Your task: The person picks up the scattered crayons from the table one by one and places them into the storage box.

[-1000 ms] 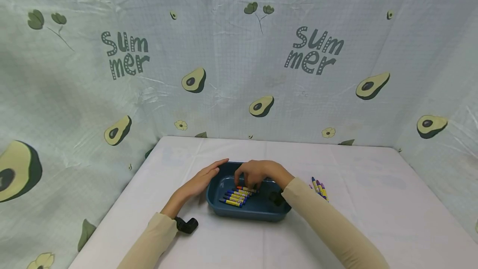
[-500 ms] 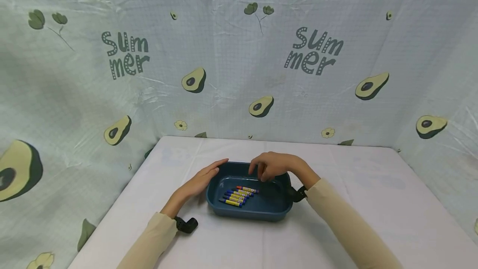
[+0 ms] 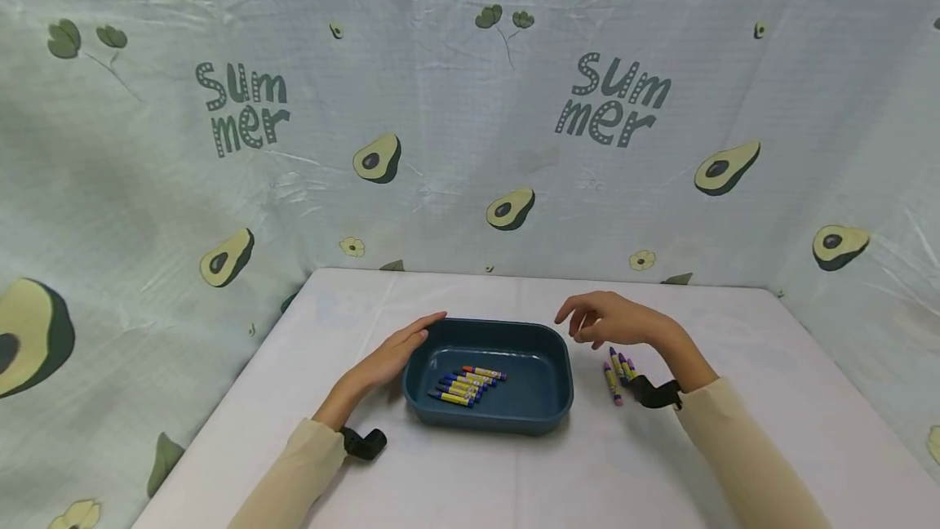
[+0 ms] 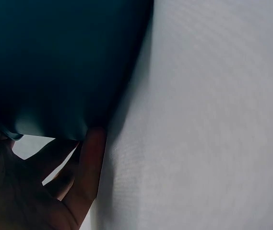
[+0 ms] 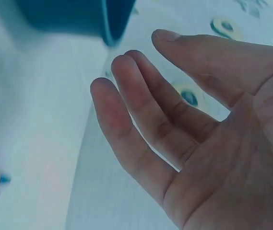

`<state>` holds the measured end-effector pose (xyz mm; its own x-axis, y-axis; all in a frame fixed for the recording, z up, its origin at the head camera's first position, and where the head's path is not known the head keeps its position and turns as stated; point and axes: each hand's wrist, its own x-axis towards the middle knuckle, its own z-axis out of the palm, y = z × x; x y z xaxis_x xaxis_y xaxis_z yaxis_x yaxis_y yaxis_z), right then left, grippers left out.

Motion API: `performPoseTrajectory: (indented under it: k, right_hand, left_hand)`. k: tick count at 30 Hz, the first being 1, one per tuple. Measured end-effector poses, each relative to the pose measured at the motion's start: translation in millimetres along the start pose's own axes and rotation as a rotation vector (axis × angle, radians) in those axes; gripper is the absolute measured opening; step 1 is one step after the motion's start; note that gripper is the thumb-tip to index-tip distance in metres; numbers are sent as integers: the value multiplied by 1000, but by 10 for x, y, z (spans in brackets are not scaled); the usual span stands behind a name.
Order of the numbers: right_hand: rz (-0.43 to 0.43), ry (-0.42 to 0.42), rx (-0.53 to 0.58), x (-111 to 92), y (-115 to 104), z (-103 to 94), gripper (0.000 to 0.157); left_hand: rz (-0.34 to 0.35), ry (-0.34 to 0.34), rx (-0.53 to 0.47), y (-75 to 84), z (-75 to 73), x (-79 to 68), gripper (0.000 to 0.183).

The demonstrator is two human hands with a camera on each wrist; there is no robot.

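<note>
A dark blue tray (image 3: 492, 427) stands in the middle of the white table. Inside it, toward its left part, several crayons (image 3: 461, 388) in yellow-and-blue wrappers lie side by side. My left hand (image 3: 389, 359) touches the tray's left end with its fingers extended; the left wrist view has its fingertips against the tray's outer wall. Just beyond the tray's right edge, my right hand (image 3: 613, 318) hovers over the table, fingers loosely bent and holding nothing, as the right wrist view also shows. Below that hand lie several more crayons (image 3: 613, 382), partly hidden by the wrist camera.
The white tablecloth (image 3: 470, 480) spreads around the tray on all sides. Behind the table hangs a pale cloth (image 3: 441, 88) printed with avocados and lettering. A black camera (image 3: 654, 393) is strapped to the right wrist, another camera (image 3: 363, 444) to the left.
My right hand has come up out of the tray and moved right, leaving a red-tipped crayon beside the others there. The left hand has stayed at the tray's left end.
</note>
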<state>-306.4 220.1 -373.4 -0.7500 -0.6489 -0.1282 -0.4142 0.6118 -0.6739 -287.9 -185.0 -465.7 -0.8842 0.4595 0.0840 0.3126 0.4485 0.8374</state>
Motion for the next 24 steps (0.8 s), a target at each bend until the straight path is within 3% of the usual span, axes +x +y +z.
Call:
performPoseTrajectory:
  k: [7,13,17,24]
  right_hand:
    - [64,96,62,-330,323,-75,35]
    - [201,143,108,-509,641,3,43]
    - [288,158,134,-584,758,51,45]
    - [347,158,175,-596,858,90,47]
  left_hand:
    - [14,8,2,-26,2,22,49]
    - [15,8,-8,-26,5,34,49]
    - [21,10,-11,-27,11,45,49]
    - [18,10,-4,-28,25,54,49]
